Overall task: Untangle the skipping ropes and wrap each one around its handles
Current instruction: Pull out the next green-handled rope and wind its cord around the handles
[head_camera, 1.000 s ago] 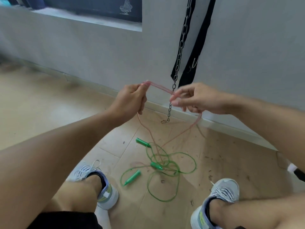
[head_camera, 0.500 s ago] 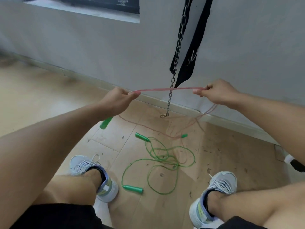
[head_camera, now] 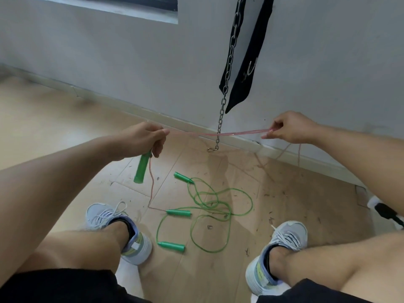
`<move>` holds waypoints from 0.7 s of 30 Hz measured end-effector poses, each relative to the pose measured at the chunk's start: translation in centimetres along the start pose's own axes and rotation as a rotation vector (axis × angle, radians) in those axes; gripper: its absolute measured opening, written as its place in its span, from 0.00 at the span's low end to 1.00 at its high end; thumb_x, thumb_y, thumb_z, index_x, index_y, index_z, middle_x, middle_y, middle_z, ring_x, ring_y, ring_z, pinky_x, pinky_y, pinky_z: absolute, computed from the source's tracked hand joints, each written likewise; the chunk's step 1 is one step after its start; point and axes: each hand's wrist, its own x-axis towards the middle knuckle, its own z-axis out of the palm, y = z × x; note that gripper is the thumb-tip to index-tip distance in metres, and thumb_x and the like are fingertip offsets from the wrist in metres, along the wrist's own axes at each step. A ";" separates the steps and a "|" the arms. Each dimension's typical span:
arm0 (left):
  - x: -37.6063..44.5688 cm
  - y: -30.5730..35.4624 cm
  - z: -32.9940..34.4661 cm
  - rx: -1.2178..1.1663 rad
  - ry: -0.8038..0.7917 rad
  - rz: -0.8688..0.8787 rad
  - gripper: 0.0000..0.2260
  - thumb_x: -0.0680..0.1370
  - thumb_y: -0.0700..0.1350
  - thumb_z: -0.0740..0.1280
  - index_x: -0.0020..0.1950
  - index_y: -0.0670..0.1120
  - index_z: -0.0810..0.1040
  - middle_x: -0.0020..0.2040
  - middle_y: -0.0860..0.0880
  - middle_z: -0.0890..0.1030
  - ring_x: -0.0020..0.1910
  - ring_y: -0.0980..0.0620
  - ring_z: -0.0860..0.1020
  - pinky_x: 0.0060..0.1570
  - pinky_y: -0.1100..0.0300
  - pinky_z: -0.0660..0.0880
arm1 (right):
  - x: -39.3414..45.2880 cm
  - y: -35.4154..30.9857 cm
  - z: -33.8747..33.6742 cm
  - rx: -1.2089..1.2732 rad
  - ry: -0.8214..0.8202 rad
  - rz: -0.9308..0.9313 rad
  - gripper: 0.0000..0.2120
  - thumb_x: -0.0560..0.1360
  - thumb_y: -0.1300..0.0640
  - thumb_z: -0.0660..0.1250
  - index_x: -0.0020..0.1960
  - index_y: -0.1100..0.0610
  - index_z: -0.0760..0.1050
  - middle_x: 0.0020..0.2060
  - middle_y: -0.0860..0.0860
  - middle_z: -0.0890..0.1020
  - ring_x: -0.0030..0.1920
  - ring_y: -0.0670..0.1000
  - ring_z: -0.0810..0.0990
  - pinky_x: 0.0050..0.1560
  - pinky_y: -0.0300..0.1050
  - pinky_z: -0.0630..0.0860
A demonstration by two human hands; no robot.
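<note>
**Pink rope may drag the green tangle**

Left hand [head_camera: 145, 139] grips a handle [head_camera: 142, 167] and pink rope [head_camera: 218, 134]; right hand [head_camera: 288, 127] pinches it taut. Its lower handle [head_camera: 178, 212] lies among green rope [head_camera: 218, 206] beneath; pulling could re-snag.

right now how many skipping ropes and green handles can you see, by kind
pink rope: 1, stretched between the left hand and right hand
green rope: 1, loose on the floor
green handles: 4, one in the left hand, three on the floor
total: 6
</note>
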 end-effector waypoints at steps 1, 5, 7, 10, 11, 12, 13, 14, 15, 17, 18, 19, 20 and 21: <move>0.0 -0.1 0.0 -0.001 -0.006 0.000 0.19 0.85 0.51 0.56 0.40 0.42 0.75 0.33 0.46 0.77 0.35 0.48 0.76 0.44 0.48 0.74 | 0.0 -0.1 0.0 0.036 0.005 0.010 0.14 0.69 0.42 0.78 0.39 0.52 0.81 0.36 0.49 0.79 0.39 0.49 0.75 0.36 0.44 0.69; -0.4 0.8 0.3 -0.187 -0.031 -0.016 0.18 0.84 0.52 0.59 0.45 0.39 0.78 0.34 0.46 0.76 0.34 0.47 0.77 0.45 0.49 0.78 | 0.3 -0.8 -0.1 0.069 -0.017 0.033 0.16 0.67 0.42 0.79 0.48 0.51 0.84 0.46 0.50 0.85 0.49 0.52 0.82 0.45 0.44 0.73; -0.7 1.9 0.8 -0.269 -0.039 -0.001 0.18 0.83 0.52 0.60 0.52 0.38 0.81 0.37 0.43 0.79 0.37 0.46 0.79 0.44 0.51 0.81 | -0.1 -2.4 0.4 -0.046 -0.062 -0.019 0.29 0.68 0.41 0.79 0.66 0.48 0.78 0.62 0.50 0.81 0.62 0.53 0.79 0.55 0.44 0.70; -1.0 3.3 2.0 -0.387 -0.078 0.002 0.18 0.83 0.52 0.61 0.57 0.38 0.81 0.40 0.43 0.81 0.40 0.46 0.82 0.45 0.51 0.83 | -1.5 -6.8 1.5 0.003 -0.061 -0.189 0.29 0.69 0.42 0.79 0.68 0.44 0.75 0.60 0.41 0.78 0.64 0.48 0.77 0.56 0.42 0.69; -1.0 3.6 2.3 -0.423 -0.087 -0.004 0.17 0.83 0.51 0.62 0.58 0.38 0.81 0.41 0.43 0.81 0.40 0.45 0.82 0.45 0.51 0.83 | -2.0 -8.3 1.9 0.075 -0.072 -0.246 0.22 0.69 0.43 0.78 0.61 0.44 0.79 0.54 0.39 0.80 0.59 0.45 0.79 0.52 0.41 0.72; -0.9 3.8 2.7 -0.455 -0.087 -0.010 0.17 0.83 0.51 0.62 0.58 0.38 0.81 0.41 0.43 0.81 0.40 0.45 0.82 0.45 0.51 0.83 | -2.4 -9.7 2.3 0.124 -0.110 -0.294 0.15 0.70 0.44 0.78 0.54 0.44 0.82 0.48 0.39 0.83 0.54 0.43 0.81 0.49 0.40 0.74; -0.9 4.0 3.0 -0.485 -0.079 -0.014 0.17 0.83 0.50 0.62 0.58 0.38 0.81 0.42 0.43 0.80 0.40 0.45 0.82 0.44 0.51 0.83 | -2.9 -10.9 2.8 0.157 -0.187 -0.330 0.11 0.70 0.44 0.78 0.50 0.45 0.83 0.45 0.41 0.85 0.50 0.41 0.83 0.49 0.40 0.76; -0.8 4.1 3.4 -0.511 -0.062 -0.017 0.16 0.83 0.50 0.63 0.58 0.38 0.81 0.42 0.43 0.79 0.39 0.45 0.81 0.43 0.52 0.83 | -3.4 -12.0 3.4 0.201 -0.290 -0.354 0.10 0.71 0.45 0.78 0.50 0.45 0.84 0.45 0.41 0.87 0.49 0.40 0.84 0.52 0.41 0.78; -0.7 4.3 3.7 -0.533 -0.038 -0.020 0.16 0.83 0.50 0.63 0.58 0.38 0.81 0.42 0.43 0.79 0.39 0.46 0.81 0.43 0.53 0.82 | -3.8 -12.7 4.2 0.248 -0.382 -0.367 0.11 0.72 0.46 0.77 0.53 0.45 0.84 0.47 0.41 0.87 0.50 0.39 0.84 0.55 0.42 0.79; -0.4 4.7 4.2 -0.565 0.009 -0.018 0.16 0.83 0.50 0.63 0.58 0.38 0.81 0.41 0.45 0.78 0.38 0.47 0.80 0.41 0.54 0.81 | -4.5 -13.4 5.9 0.328 -0.498 -0.381 0.12 0.74 0.49 0.76 0.57 0.45 0.82 0.52 0.42 0.86 0.53 0.41 0.84 0.57 0.45 0.81; -0.2 4.8 4.3 -0.585 0.032 -0.014 0.16 0.83 0.50 0.63 0.59 0.38 0.80 0.41 0.45 0.78 0.38 0.48 0.79 0.40 0.55 0.81 | -4.7 -13.6 6.7 0.344 -0.529 -0.385 0.10 0.76 0.50 0.75 0.56 0.45 0.82 0.52 0.43 0.86 0.54 0.42 0.84 0.58 0.47 0.81; -0.1 5.0 4.3 -0.614 0.054 -0.009 0.16 0.83 0.50 0.63 0.59 0.37 0.80 0.40 0.45 0.78 0.38 0.48 0.79 0.40 0.55 0.81 | -4.9 -13.7 7.4 0.350 -0.549 -0.383 0.08 0.77 0.52 0.73 0.56 0.45 0.82 0.52 0.45 0.86 0.54 0.44 0.84 0.59 0.49 0.81; 0.0 5.0 4.2 -0.643 0.073 -0.007 0.17 0.83 0.50 0.63 0.59 0.37 0.79 0.40 0.44 0.78 0.37 0.47 0.80 0.41 0.54 0.82 | -5.1 -13.8 7.8 0.361 -0.567 -0.373 0.07 0.78 0.53 0.72 0.55 0.47 0.83 0.52 0.47 0.86 0.55 0.47 0.84 0.59 0.50 0.81; 0.0 5.0 4.0 -0.664 0.087 -0.008 0.17 0.83 0.50 0.63 0.59 0.36 0.79 0.41 0.43 0.78 0.38 0.46 0.80 0.42 0.53 0.82 | -5.2 -13.9 7.9 0.378 -0.590 -0.363 0.07 0.79 0.55 0.70 0.56 0.50 0.83 0.52 0.49 0.86 0.56 0.50 0.84 0.60 0.51 0.81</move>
